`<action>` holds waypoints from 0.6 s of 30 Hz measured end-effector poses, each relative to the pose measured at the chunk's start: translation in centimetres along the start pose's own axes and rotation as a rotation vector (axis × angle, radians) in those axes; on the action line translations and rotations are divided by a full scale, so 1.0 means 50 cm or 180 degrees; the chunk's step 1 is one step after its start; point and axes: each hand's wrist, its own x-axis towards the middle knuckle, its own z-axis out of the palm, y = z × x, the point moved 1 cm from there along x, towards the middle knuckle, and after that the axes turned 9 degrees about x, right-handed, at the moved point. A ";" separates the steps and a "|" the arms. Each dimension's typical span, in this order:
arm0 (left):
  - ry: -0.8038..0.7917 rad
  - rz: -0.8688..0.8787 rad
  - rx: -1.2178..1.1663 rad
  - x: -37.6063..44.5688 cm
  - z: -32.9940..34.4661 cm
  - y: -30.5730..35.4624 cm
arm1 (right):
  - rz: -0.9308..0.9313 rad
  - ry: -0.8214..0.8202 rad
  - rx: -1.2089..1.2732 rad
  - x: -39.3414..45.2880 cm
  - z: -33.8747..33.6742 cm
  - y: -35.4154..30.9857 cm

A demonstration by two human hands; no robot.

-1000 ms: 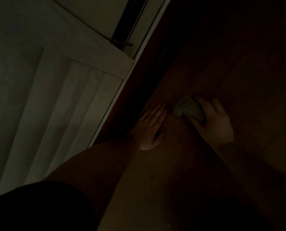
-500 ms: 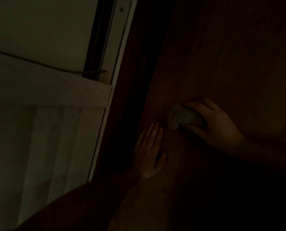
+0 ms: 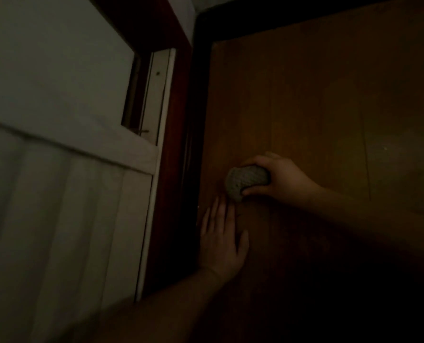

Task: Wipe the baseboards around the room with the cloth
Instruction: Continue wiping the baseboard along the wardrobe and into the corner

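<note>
Where the dim light allows a count: two hands, one cloth, one dark baseboard strip, one brown floor.

Left hand (image 3: 222, 240): fingers straight and together, flat on the floor (image 3: 317, 107), tips toward 12 o'clock, holding nothing; its outer edge lies just beside the baseboard (image 3: 173, 194).

Right hand (image 3: 279, 179): enters from 3 o'clock, fingers and thumb curled round a bunched grey textured cloth (image 3: 245, 181), which sits on the floor near the baseboard, just at 1 o'clock of the left fingertips.

Edges: the baseboard runs from 6 toward 12 o'clock, meeting a second dark edge across the top at about 12 o'clock. Open floor spreads toward 1 to 3 o'clock.

Pale panelled door or wall (image 3: 57, 194) fills 9 o'clock. The lower right corner is lost in shadow, and both forearms are cut off by the frame.
</note>
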 end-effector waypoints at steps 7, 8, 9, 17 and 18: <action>0.0082 -0.0091 -0.0043 -0.003 -0.008 0.001 | -0.0064 0.0396 0.0071 -0.019 0.020 -0.070; 0.0104 -0.0092 -0.0004 -0.005 -0.007 0.002 | -0.0046 0.0416 0.0106 -0.020 0.029 -0.076; 0.0110 -0.0099 0.0043 -0.007 -0.006 0.003 | -0.0036 0.0378 0.0107 -0.022 0.040 -0.079; 0.0105 -0.0212 0.0236 -0.008 -0.003 0.008 | -0.0277 -0.0035 0.0138 0.007 0.117 -0.062; 0.0087 -0.0230 0.0192 -0.009 -0.004 0.009 | -0.0309 -0.0137 0.0094 0.015 0.124 -0.062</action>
